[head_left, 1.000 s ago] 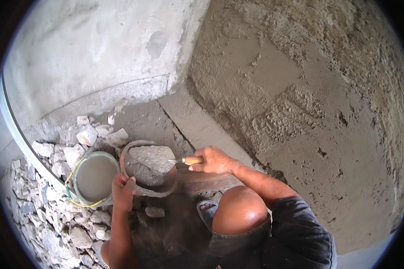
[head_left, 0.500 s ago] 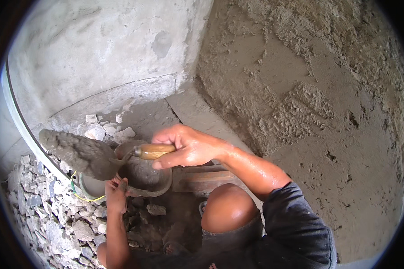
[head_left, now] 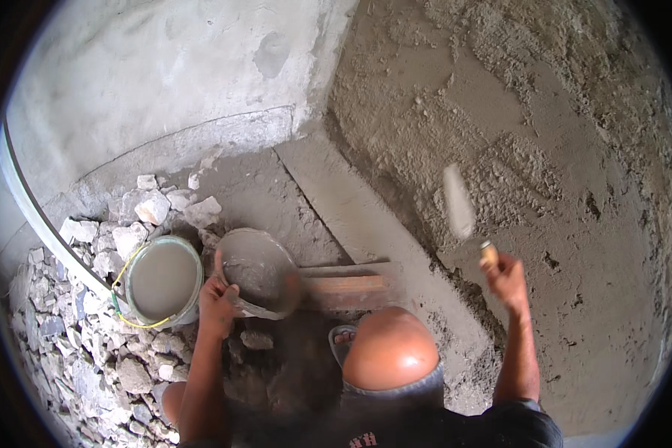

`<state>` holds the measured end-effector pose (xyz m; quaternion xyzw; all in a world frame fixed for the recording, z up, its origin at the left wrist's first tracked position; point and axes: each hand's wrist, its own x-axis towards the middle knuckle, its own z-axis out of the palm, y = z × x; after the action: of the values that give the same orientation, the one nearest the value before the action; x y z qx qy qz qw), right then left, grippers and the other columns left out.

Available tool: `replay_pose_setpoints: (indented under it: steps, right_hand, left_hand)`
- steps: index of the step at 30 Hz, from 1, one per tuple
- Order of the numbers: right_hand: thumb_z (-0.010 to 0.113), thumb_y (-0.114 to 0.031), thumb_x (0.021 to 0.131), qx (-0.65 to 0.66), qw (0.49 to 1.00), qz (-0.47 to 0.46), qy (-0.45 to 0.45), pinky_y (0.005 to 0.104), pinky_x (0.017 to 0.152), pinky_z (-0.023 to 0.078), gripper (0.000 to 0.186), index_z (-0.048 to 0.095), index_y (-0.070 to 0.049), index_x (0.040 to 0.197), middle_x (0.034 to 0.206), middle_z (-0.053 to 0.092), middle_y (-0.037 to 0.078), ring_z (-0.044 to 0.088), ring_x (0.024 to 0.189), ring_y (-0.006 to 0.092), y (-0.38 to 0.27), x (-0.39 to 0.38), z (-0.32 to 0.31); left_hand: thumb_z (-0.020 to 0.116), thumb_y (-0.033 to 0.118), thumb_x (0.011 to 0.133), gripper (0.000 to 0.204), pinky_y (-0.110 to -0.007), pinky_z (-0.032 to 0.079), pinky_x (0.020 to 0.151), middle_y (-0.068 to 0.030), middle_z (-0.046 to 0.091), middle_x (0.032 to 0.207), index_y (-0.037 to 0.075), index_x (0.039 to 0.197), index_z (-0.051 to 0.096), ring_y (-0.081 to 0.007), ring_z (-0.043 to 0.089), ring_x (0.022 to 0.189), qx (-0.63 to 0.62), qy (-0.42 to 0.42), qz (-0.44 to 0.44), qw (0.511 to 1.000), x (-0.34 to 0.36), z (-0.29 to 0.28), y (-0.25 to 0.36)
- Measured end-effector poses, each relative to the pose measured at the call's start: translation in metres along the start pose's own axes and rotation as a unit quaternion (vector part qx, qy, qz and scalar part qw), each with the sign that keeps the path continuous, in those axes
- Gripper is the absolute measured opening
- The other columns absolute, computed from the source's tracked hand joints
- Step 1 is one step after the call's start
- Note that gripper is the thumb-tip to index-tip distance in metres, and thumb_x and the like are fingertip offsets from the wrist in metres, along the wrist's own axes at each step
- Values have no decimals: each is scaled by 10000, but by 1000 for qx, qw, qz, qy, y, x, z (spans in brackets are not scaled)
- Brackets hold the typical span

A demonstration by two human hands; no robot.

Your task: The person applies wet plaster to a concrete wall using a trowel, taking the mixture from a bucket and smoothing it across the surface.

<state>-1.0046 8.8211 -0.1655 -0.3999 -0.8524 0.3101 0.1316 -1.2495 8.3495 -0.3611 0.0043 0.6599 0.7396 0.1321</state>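
We hold a round bowl (head_left: 260, 309) at its near left edge with our left grip (head_left: 217, 306); a grey mix (head_left: 255, 275) lies inside. Our right grip (head_left: 506, 281), out to the right, holds a trowel (head_left: 459, 205) by its light-brown handle, its blurred blade in front of rough grey mortar (head_left: 597, 299). Just left of the bowl, we see a bucket (head_left: 187, 316) of grey liquid among broken stones (head_left: 134, 375), and farther off a pale wall (head_left: 164, 82). Our bare knee (head_left: 392, 347) shows between our arms.
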Motion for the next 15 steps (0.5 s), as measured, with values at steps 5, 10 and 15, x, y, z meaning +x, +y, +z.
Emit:
replay_pose_setpoints:
  steps: [5, 10, 15]
  right_hand:
    - [659, -302, 966, -309, 918, -212, -129, 468, 747, 580, 282, 716, -73, 1121, 919, 743, 165, 729, 871, 360, -49, -32, 95]
    - [571, -225, 951, -366, 788, -485, -99, 453, 710, 596, 256, 763, -143, 1098, 931, 753, 146, 750, 865, 305, -79, -6, 182]
    - [609, -307, 954, -396, 749, -454, -275, 452, 741, 584, 266, 796, -120, 932, 882, 755, 156, 743, 858, 342, -128, 9, 211]
  left_hand:
    - [653, -3, 931, 259, -262, 400, 522, 23, 511, 734, 108, 775, 480, -64, 473, 598, -21, -45, 59, 997, 11, 23, -9]
    - [641, -63, 901, 248, -284, 423, 643, 0, 529, 737, 46, 765, 465, -77, 479, 717, 140, -84, 114, 980, -8, 45, 11]
    - [609, -77, 900, 281, -251, 356, 626, 38, 458, 747, 94, 751, 442, -57, 402, 701, 110, -86, 143, 980, -33, 49, 37]
